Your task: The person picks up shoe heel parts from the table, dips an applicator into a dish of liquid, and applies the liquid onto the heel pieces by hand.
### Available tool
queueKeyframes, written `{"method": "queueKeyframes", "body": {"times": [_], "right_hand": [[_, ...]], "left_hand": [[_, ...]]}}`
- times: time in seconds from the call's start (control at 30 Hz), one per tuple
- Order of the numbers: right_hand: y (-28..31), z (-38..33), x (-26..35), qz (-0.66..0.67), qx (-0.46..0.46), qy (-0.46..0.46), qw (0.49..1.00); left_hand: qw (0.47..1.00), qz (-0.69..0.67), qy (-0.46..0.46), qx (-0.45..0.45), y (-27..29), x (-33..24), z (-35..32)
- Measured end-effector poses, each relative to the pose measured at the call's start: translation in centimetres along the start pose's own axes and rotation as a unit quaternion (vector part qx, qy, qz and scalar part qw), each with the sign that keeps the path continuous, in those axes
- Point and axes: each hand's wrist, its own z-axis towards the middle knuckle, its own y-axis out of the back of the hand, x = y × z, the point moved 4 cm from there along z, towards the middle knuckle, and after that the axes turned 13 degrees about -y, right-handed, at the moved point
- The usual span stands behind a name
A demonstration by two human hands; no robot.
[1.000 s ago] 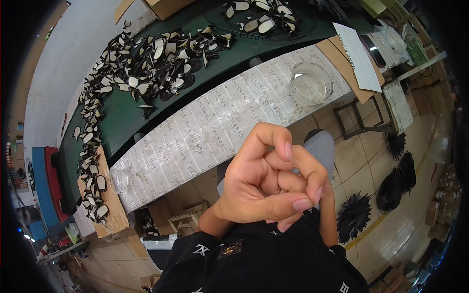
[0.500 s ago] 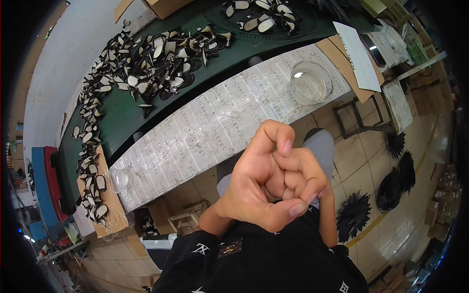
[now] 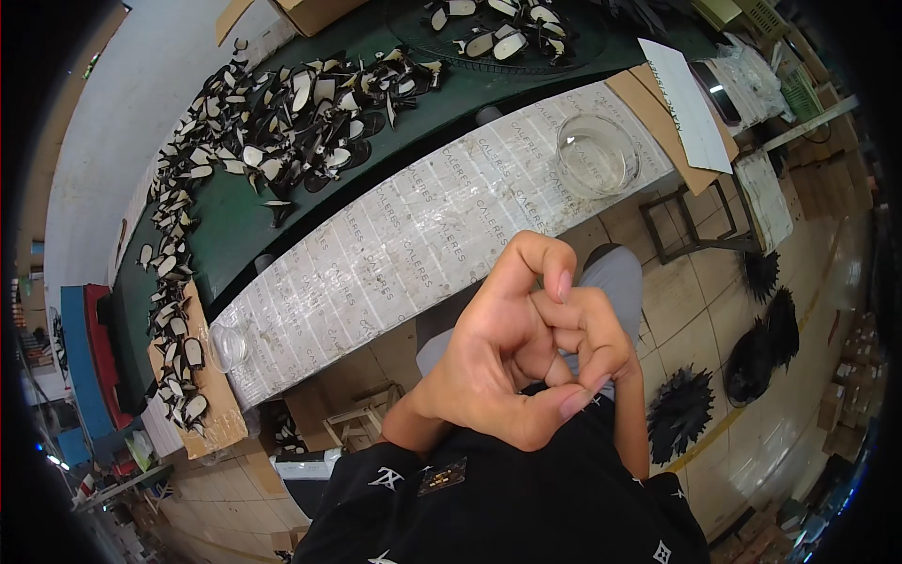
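My left hand is raised over my lap with its palm facing across to the right. Its index finger is bent, and its thumb tip meets another curled finger. Nothing shows inside the curl. My right forearm comes up close behind the left hand, which covers the right hand's fingers. Beyond the hands lies a ledge wrapped in printed, clear-taped paper. A round clear dish stands on its right part, and a smaller clear cup at its left end.
Many small black pieces with pale faces are heaped on the green table, and others lie on a round tray. Cardboard with a white paper strip is at the right. Black frilled bundles and a metal frame are on the floor.
My left hand has shifted very slightly to the right, with its finger pose almost unchanged. The things around it have not moved.
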Motion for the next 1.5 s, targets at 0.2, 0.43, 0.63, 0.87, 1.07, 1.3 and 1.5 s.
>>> {"method": "queueKeyframes", "body": {"times": [0.2, 0.43, 0.63, 0.87, 1.07, 1.3, 1.5], "right_hand": [[9.4, 2.9, -2.8, -0.073, 0.075, 0.120, 0.987], [8.7, 2.7, -2.1, -0.061, 0.066, 0.098, 0.991], [7.3, 1.6, -1.6, -0.068, 0.017, 0.102, 0.992], [-0.2, -0.4, 0.1, -0.013, -0.005, 0.020, 1.000], [-0.5, -0.9, 0.5, 0.008, -0.022, 0.018, 1.000], [0.0, -0.5, 0.4, 0.008, -0.002, 0.002, 1.000], [0.4, -0.5, -0.5, -0.037, -0.043, 0.017, 0.998]], "left_hand": [[0.998, -0.054, 0.011, -0.026, -0.4, 0.5, 0.5], [0.998, -0.052, 0.022, -0.018, -0.4, 0.7, 0.6], [0.998, -0.036, 0.047, 0.013, -0.9, 1.2, 0.8], [0.999, 0.013, 0.002, 0.029, 0.2, 1.6, 0.4], [0.999, 0.041, 0.002, -0.003, 0.1, 0.9, 1.0], [0.987, 0.157, -0.024, -0.021, 3.8, 0.3, 1.8], [0.891, 0.417, -0.087, -0.158, 12.7, -1.8, 2.7]]}}
